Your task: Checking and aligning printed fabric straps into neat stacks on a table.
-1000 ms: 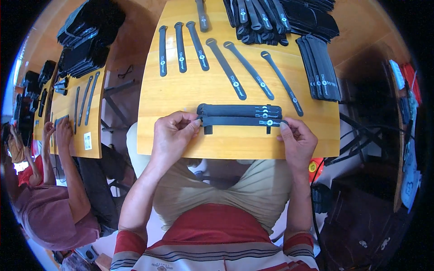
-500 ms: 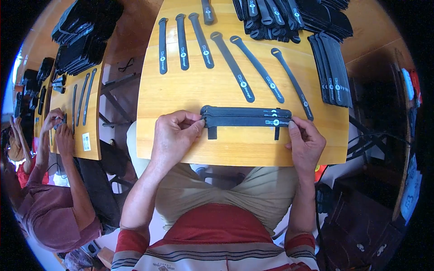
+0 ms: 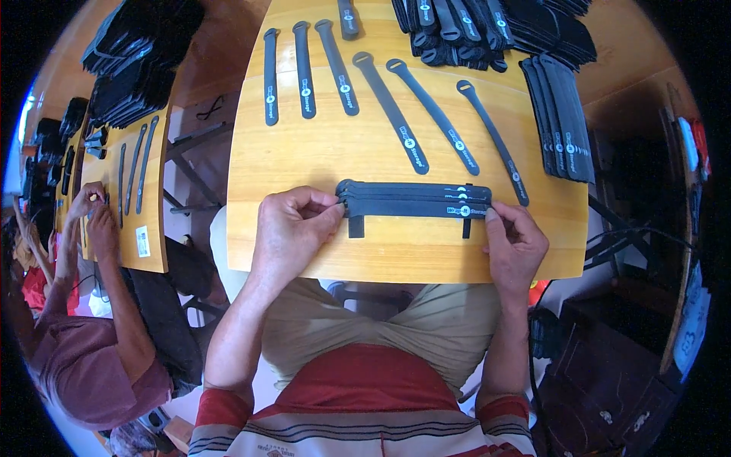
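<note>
Co-worker in maroon shirt at the far left, with both hands close together over neighbouring table; content of these fingers too small to tell. On that same table, tall dark stacks at the far end, three thin dark straps lying side by side, and a white label near the close corner.

Next, over the person's own wooden table, left hand with thumb and fingertips pinched narrowly on the left end of a flat stack of dark straps. Farther up from this hand, three loose straps in a row, apart from each other, with slotted ends away from the body. To the right of these, a single strap at the far edge, partly cut off by the view.

In the middle, this flat stack lying crosswise between the two hands, near the close edge of the table, slightly stepped, with white print toward the right. From under it, two short black bands sticking out, one toward each end. Beyond, three slanting straps, and at the far edge a heaped pile.

More to the right, right hand on the other end of the same stack, grip narrow, thumb on top, fingers partly hidden. Farther away, a fanned group of straps; at the far right, a dark brown cabinet
</note>
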`<state>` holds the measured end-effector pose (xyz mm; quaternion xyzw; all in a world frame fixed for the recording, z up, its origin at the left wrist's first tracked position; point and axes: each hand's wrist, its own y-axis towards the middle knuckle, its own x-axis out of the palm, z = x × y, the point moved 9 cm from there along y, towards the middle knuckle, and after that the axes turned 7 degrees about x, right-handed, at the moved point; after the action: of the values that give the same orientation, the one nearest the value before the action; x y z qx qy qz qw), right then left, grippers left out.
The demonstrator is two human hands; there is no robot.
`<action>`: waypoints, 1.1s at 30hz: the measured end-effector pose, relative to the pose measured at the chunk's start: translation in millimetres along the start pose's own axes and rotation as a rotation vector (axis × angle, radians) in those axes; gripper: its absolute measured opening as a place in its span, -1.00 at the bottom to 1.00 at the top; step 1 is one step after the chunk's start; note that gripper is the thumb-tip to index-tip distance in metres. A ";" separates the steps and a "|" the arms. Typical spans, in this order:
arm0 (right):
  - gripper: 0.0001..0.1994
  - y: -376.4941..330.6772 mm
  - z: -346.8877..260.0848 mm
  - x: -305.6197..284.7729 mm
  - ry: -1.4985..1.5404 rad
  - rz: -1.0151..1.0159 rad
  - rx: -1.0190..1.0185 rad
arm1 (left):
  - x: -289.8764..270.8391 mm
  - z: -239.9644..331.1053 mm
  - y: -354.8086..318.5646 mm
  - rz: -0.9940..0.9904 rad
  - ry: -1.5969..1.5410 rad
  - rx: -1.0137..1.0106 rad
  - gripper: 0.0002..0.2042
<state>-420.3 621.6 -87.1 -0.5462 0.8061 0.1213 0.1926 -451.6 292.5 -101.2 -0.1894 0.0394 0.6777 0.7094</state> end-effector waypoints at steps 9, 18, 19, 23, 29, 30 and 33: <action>-0.91 -0.6 -3.2 2.1 0.023 0.000 0.000 | -1.5 -4.0 0.4 0.010 0.007 -0.047 -0.95; -0.91 -0.7 -7.8 3.5 -0.010 -0.004 -0.024 | -2.1 -2.1 -0.6 0.023 -0.016 -0.045 -0.95; -0.91 -0.6 -7.6 3.6 -0.011 -0.002 -0.026 | -2.3 -3.5 -0.6 0.023 -0.016 -0.047 -0.95; -0.91 -0.4 -9.1 2.8 -0.021 0.005 -0.043 | -1.6 -2.9 0.0 0.013 -0.021 -0.009 -0.94; -0.91 -0.1 -11.8 2.4 -0.039 0.017 -0.112 | -0.1 -0.7 -0.5 0.019 -0.011 -0.014 -0.95; -0.91 0.2 -10.9 2.0 -0.041 0.021 -0.110 | -0.1 -0.7 -0.4 0.019 -0.011 -0.005 -0.95; -0.91 0.1 -13.1 3.4 -0.046 0.027 -0.124 | -2.0 -2.7 -0.5 0.025 -0.020 -0.001 -0.95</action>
<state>-423.8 613.5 -76.8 -0.5433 0.7997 0.1859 0.1753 -450.8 289.7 -103.0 -0.1824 0.0342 0.6883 0.7013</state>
